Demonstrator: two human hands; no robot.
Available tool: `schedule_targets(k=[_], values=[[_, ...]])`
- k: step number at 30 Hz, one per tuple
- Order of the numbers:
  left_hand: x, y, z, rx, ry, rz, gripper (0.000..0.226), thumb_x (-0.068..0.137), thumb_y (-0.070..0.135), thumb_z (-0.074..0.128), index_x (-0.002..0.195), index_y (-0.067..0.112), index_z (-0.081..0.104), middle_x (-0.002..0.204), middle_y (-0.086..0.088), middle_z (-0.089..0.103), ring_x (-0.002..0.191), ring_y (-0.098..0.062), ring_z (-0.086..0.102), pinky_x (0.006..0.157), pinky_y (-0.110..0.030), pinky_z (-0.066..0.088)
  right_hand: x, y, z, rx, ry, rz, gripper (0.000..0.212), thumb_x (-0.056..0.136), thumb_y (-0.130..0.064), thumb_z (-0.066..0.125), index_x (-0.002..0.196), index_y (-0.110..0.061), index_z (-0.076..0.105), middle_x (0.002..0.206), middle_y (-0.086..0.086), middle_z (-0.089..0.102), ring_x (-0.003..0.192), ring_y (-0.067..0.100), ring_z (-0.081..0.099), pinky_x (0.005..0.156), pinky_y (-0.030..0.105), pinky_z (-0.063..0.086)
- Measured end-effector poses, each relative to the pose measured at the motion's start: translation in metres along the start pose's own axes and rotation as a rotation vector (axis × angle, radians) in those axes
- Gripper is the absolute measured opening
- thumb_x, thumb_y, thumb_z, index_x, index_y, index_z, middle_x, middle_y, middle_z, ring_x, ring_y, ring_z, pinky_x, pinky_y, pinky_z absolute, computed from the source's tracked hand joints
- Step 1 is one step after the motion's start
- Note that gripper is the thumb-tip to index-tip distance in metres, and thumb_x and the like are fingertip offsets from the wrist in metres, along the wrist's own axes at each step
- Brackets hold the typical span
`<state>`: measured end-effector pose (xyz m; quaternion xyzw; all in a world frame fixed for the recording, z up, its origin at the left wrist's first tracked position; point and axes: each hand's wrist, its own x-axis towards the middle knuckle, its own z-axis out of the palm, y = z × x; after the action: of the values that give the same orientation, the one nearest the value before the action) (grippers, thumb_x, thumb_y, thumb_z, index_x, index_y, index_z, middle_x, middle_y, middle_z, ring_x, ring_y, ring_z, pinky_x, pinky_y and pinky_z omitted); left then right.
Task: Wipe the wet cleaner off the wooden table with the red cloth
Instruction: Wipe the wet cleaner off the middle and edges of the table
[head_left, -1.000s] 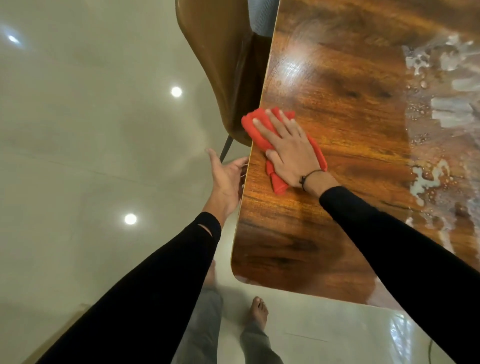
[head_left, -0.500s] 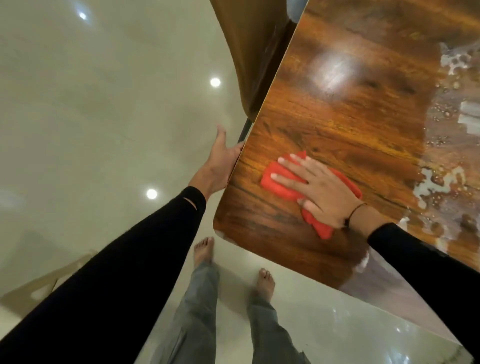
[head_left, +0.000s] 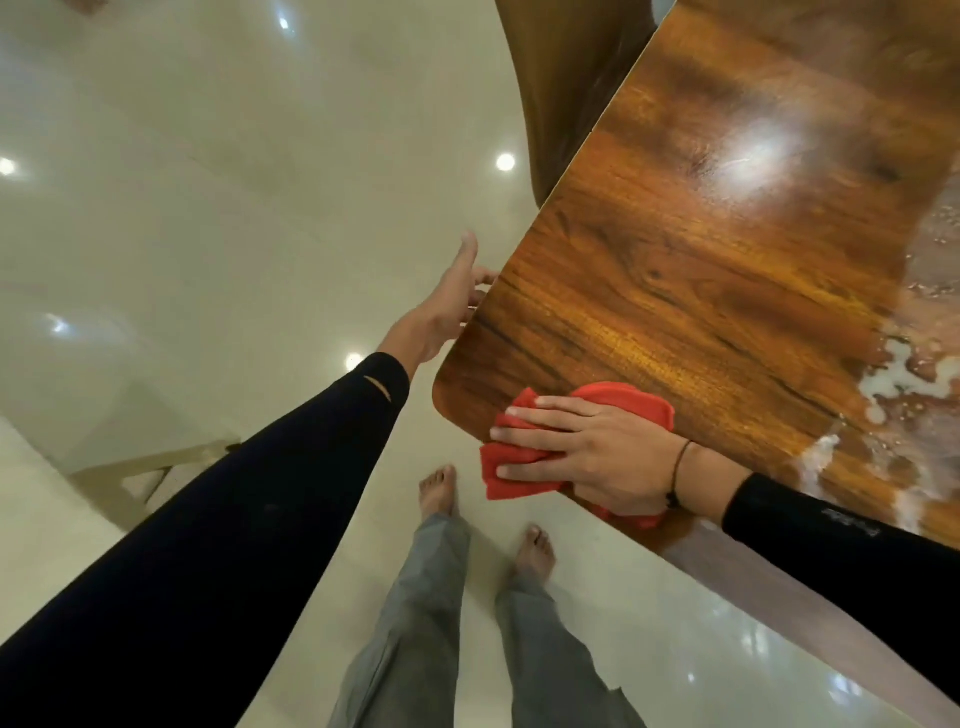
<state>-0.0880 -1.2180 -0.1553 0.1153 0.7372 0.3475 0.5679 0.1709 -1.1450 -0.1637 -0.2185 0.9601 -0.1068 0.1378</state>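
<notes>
The wooden table fills the upper right, glossy and dark-grained. My right hand lies flat with straight fingers on the red cloth, pressing it onto the table's near edge close to the rounded corner; part of the cloth hangs over the edge. White foamy wet cleaner covers the table's right side, apart from the cloth. My left hand rests against the table's left edge with the thumb raised; its fingers are partly hidden under the edge.
A brown chair back stands against the table's far left edge. The floor is pale glossy tile with lamp reflections. My bare feet stand just below the table corner.
My right hand has slid the red cloth from the table's far left edge toward me to the near edge by the corner. My left hand stayed at the table's left edge.
</notes>
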Motion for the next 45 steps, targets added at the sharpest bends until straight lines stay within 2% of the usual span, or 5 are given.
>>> schedule_targets(k=[11, 18, 25, 33, 45], values=[[-0.006, -0.034, 0.037, 0.279, 0.392, 0.290, 0.084, 0.106, 0.077, 0.005, 0.134, 0.028, 0.066, 0.131, -0.002, 0.071, 0.121, -0.027, 0.065, 0.118, -0.053, 0.041, -0.002, 0.007, -0.005, 0.148, 0.338, 1.215, 0.076, 0.110, -0.049, 0.036, 0.179, -0.032, 0.011, 0.187, 0.010, 0.007, 0.173, 0.036, 0.006, 0.140, 0.058, 0.006], [-0.009, -0.044, 0.055, 0.768, 0.711, 0.595, 0.054, 0.114, 0.047, 0.036, 0.156, 0.015, 0.047, 0.152, -0.015, 0.052, 0.136, -0.033, 0.054, 0.111, -0.048, 0.043, -0.011, -0.069, 0.029, 0.130, 0.303, 0.953, 0.078, 0.108, -0.041, 0.043, 0.179, -0.033, 0.012, 0.187, 0.008, 0.005, 0.173, 0.034, 0.002, 0.140, 0.056, 0.007], [-0.037, -0.037, 0.129, 1.097, 0.215, 1.090, 0.046, 0.112, 0.026, 0.048, 0.155, 0.012, 0.053, 0.160, -0.016, 0.050, 0.146, -0.032, 0.050, 0.121, -0.048, 0.041, -0.126, -0.090, 0.048, 0.195, 0.313, 1.339, 0.077, 0.106, -0.044, 0.035, 0.179, -0.036, 0.009, 0.188, 0.001, 0.001, 0.174, 0.027, -0.001, 0.139, 0.060, 0.009], [-0.025, -0.041, 0.152, 1.125, 0.243, 1.069, 0.048, 0.114, 0.026, 0.042, 0.159, 0.010, 0.050, 0.164, -0.014, 0.048, 0.149, -0.029, 0.048, 0.126, -0.045, 0.038, -0.123, -0.037, 0.043, 0.214, 0.436, 1.833, 0.078, 0.112, -0.039, 0.044, 0.180, -0.026, 0.008, 0.186, 0.012, 0.005, 0.173, 0.035, 0.001, 0.140, 0.057, 0.002], [-0.040, -0.031, 0.159, 1.196, 0.214, 0.953, 0.053, 0.115, 0.035, 0.041, 0.164, 0.015, 0.044, 0.169, -0.012, 0.041, 0.151, -0.033, 0.043, 0.125, -0.050, 0.035, -0.149, -0.108, 0.072, 0.145, 0.352, 1.490, 0.087, 0.101, -0.046, 0.040, 0.178, -0.040, 0.002, 0.188, -0.002, -0.001, 0.174, 0.028, 0.001, 0.138, 0.063, 0.008]])
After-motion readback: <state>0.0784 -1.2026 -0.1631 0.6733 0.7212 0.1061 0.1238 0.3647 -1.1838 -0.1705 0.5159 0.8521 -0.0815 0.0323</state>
